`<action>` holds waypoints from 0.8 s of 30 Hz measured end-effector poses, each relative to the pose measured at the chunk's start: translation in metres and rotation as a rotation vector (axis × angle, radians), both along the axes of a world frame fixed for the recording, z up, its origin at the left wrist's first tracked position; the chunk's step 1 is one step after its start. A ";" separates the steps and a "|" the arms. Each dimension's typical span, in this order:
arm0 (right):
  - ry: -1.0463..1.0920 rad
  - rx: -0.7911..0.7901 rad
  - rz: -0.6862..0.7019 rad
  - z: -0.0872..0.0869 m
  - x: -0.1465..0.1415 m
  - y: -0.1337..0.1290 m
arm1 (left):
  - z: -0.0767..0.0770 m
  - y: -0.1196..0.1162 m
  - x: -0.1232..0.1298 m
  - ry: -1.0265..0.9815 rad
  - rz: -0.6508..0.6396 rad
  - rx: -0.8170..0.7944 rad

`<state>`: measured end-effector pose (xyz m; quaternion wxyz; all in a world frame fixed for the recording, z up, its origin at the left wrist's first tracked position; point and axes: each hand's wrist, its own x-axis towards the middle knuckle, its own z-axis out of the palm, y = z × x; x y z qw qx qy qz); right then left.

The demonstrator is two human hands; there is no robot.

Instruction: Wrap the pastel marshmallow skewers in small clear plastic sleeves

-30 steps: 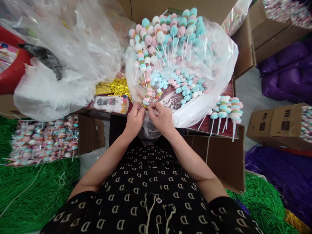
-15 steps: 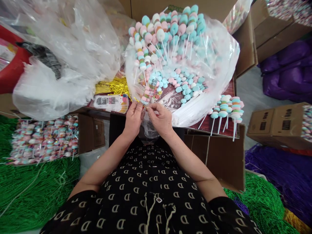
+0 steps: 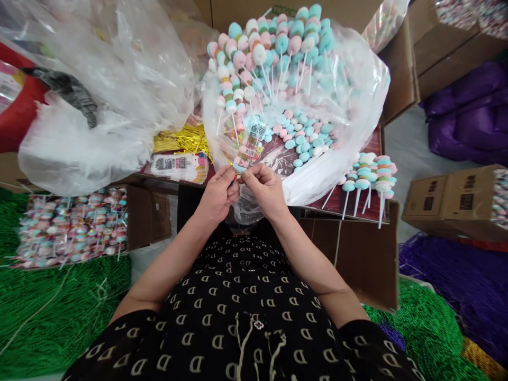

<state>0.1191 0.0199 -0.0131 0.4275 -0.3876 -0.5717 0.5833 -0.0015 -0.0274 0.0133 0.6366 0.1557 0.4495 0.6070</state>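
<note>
Left hand: (image 3: 217, 197) fingers narrow, pinched at the near end of the wrapped candy skewer; the exact grip is partly hidden
Right hand: (image 3: 266, 191) thumb and index finger closed together on that same end, just beside the left fingertips
Wrapped candy skewer: (image 3: 248, 151) between the hands and the candy pile, in a clear printed wrapper with a barcode, its pink and blue end nearest the fingers
Bare candy skewers: (image 3: 278, 45) heaped on the far side, pink, blue and white, sticks pointing mostly toward the person
Loose candy discs: (image 3: 304, 142) scattered nearer than the heap, right of the wrapped skewer
Large clear bag: (image 3: 359, 108) spread around the right side of the discs
Second skewer group: (image 3: 362, 174) at the right end of the tabletop (image 3: 373, 212), sticks reaching over its edge
Gold ties: (image 3: 180, 140) in a pile left of the wrapped skewer
Flat printed bags: (image 3: 174, 165) stacked just in front of the ties
Open carton: (image 3: 148, 216) lower left, below the tabletop, filled with wrapped candy
Green strands: (image 3: 47, 307) heaped beside that carton
</note>
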 end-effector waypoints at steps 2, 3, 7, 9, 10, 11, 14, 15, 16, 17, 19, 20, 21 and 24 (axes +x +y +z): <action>0.020 0.057 0.014 0.001 0.003 0.002 | 0.002 -0.002 -0.001 -0.038 -0.048 0.004; 0.030 0.088 0.026 0.002 0.004 0.004 | 0.003 -0.003 -0.002 -0.057 -0.074 0.009; 0.057 0.082 0.135 0.003 0.010 0.010 | 0.006 -0.006 -0.007 -0.108 -0.189 0.014; 0.092 0.010 0.212 0.003 0.013 0.012 | 0.007 -0.008 -0.010 -0.122 -0.248 -0.008; 0.116 -0.029 0.244 0.003 0.014 0.012 | 0.007 -0.008 -0.011 -0.128 -0.273 -0.020; 0.140 -0.063 0.268 0.002 0.015 0.013 | 0.007 -0.008 -0.012 -0.133 -0.293 -0.031; 0.182 -0.092 0.292 0.000 0.015 0.014 | 0.006 -0.007 -0.010 -0.143 -0.299 -0.063; 0.181 -0.078 0.275 -0.002 0.015 0.014 | 0.005 -0.006 -0.008 -0.144 -0.282 -0.075; 0.171 -0.060 0.248 -0.003 0.015 0.014 | 0.005 -0.005 -0.006 -0.142 -0.261 -0.086; 0.156 -0.041 0.214 -0.004 0.014 0.014 | 0.004 -0.004 -0.005 -0.140 -0.239 -0.097; 0.123 -0.009 0.139 -0.006 0.013 0.013 | 0.005 -0.002 -0.001 -0.136 -0.203 -0.107; 0.112 0.006 0.106 -0.007 0.012 0.013 | 0.005 -0.001 0.000 -0.137 -0.189 -0.104; 0.105 0.021 0.078 -0.008 0.011 0.012 | 0.006 0.000 0.001 -0.140 -0.176 -0.095; 0.101 0.078 0.002 -0.008 0.006 0.009 | 0.008 0.002 0.002 -0.140 -0.133 -0.050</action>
